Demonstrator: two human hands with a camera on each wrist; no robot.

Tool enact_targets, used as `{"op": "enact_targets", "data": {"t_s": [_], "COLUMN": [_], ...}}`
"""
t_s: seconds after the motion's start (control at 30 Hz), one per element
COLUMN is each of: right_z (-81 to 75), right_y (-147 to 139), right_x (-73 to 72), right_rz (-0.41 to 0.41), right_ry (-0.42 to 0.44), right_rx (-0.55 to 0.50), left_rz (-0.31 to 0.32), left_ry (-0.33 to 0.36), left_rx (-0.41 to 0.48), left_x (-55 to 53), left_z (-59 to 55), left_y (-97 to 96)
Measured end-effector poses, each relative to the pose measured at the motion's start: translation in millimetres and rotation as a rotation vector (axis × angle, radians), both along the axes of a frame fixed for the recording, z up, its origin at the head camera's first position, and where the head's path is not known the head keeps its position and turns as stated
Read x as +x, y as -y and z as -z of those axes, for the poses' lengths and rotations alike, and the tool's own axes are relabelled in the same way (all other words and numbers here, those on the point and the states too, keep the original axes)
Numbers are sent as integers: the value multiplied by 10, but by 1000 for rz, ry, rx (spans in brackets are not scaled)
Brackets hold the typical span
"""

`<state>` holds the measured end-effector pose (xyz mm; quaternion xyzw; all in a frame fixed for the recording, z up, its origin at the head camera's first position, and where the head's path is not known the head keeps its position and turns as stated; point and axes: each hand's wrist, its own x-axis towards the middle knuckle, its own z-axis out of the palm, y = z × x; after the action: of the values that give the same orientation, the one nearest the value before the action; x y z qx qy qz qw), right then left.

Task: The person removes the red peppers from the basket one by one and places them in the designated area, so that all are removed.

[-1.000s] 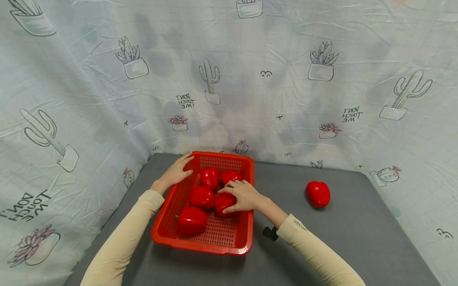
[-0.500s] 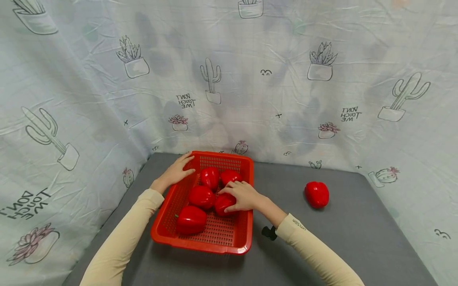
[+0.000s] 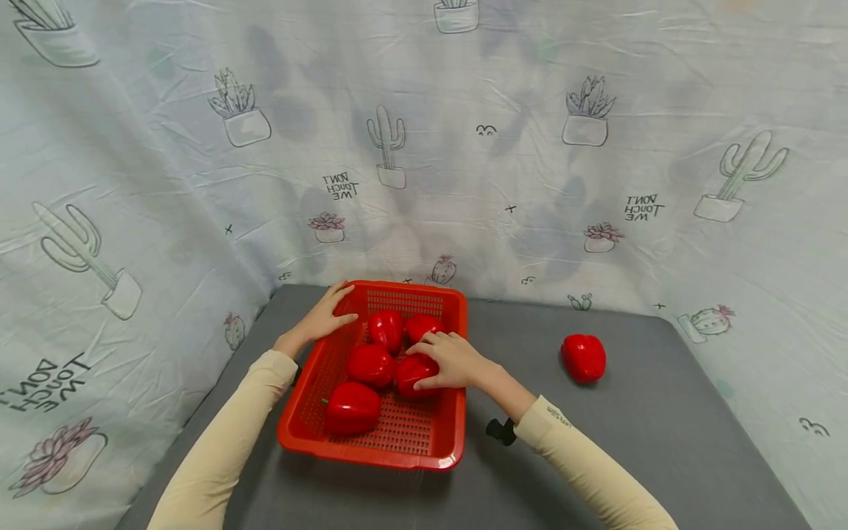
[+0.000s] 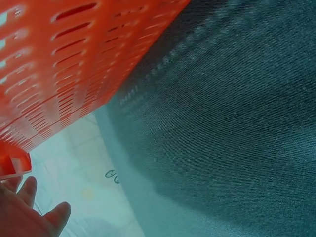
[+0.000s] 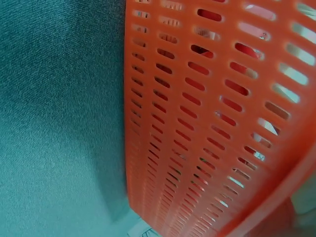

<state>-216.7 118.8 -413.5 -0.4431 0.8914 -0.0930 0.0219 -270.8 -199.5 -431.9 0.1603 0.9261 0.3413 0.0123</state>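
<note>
No lift I see: right hand [image 3: 452, 360] still grasps nearer right pepper [image 3: 408, 377]; left hand [image 3: 322, 318] stays loose at far left of basket [image 3: 371, 454].

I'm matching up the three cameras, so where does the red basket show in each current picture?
Head: the red basket sits in the lower half, just left of centre, seen from above.
Left wrist: the red basket fills the upper left, its slotted side close up.
Right wrist: the red basket fills the middle and right, slotted side again.
Shared landmark: the gray tabletop, bluish in both wrist views.
</note>
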Motion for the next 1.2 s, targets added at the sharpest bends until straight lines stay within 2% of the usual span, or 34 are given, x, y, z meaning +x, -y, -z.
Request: {"op": "enact_targets", "data": {"t_s": [0.23,0.5,0.63,1.2], "right_z": [-90,-166,-202,-436], "right_y": [-61,-157,-189,-320], "right_x": [-17,-46,-48,-65], "right_rz": [30,56,66,131], "right_ry": [-17,-38,-27,-1], "right_rx": [-69,-169,-226,-348], "left_rz": [31,50,47,43], "left_ry": [-25,-41,-41,-50], "left_rx": [4,-30,-41,-26], "left_x": [-8,-25,-26,-49], "left_z": [-6,-31,-36,-16], "left_y": [85,122,113,99]}}
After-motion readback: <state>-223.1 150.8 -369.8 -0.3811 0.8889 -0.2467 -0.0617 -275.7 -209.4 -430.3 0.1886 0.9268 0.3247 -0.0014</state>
